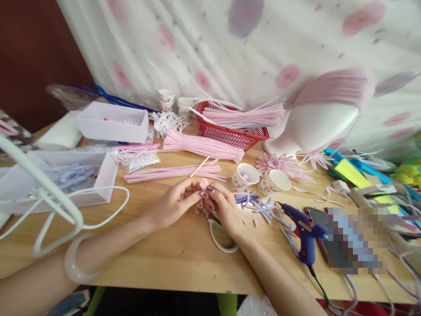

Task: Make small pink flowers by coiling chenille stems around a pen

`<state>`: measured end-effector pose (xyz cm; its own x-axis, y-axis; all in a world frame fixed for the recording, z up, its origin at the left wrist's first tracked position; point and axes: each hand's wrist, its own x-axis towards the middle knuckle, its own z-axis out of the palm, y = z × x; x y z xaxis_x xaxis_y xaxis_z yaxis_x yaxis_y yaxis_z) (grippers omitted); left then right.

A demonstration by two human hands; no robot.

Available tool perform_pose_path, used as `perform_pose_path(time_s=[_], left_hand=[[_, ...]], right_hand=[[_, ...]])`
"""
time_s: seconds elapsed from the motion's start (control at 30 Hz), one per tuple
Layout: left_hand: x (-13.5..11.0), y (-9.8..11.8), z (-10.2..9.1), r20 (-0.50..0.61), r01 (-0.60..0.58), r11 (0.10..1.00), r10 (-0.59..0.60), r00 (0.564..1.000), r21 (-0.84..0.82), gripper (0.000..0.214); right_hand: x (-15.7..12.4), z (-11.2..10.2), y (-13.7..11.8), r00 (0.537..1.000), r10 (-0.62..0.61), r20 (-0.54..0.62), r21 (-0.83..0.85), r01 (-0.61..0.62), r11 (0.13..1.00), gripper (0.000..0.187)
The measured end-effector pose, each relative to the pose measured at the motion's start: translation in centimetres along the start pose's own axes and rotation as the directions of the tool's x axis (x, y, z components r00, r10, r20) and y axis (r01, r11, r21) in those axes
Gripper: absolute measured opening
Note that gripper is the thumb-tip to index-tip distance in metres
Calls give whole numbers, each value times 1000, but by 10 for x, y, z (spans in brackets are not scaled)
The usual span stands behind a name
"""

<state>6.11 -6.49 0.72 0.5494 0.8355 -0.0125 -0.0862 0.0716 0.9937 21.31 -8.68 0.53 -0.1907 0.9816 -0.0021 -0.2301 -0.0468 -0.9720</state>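
Note:
Over the middle of the wooden table (171,250), my left hand (174,204) and my right hand (223,206) meet with their fingers pinched together. Between the fingertips is a small pink fuzzy piece (204,184) fixed on a thin wooden stick (199,167) that slants up to the right. Both hands grip this piece. A pale bangle (74,265) sits on my left wrist. Under my right hand lie white-handled scissors (221,240).
Pink pipe-cleaner bundles (204,147) and a red basket (233,134) lie behind the hands. Two paper cups (245,175) stand to the right, with a blue glue gun (304,230) and a phone (329,237) beyond. White trays (113,125) and bead strings (140,160) are at the left.

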Motion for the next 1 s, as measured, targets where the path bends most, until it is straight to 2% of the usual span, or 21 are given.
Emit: perform_pose_path(time_s=[0.17,0.3,0.43,0.53,0.7,1.0], left_hand=[[-1,-4,-1,-21,-124,972,131,991,199,13],[-2,-4,-3,41,-153,966,148,988,208,13],[-3,-3,-5,43,-190,947,185,982,260,14],[-3,-2,-7,62,-218,905,210,976,364,14],[-3,1,-11,106,-283,788,271,957,547,14],[-3,4,-15,148,-298,760,261,954,577,14]], right_hand=[[-4,3,6,1000,-25,-2,-55,25,998,30],[-5,7,5,999,-42,7,-20,42,999,29],[-3,7,3,1000,-13,4,28,13,1000,28],[-2,4,3,1000,20,20,87,-21,996,26],[-3,2,1,994,107,37,189,-113,976,22],[-3,4,-3,985,155,73,212,-167,963,22]])
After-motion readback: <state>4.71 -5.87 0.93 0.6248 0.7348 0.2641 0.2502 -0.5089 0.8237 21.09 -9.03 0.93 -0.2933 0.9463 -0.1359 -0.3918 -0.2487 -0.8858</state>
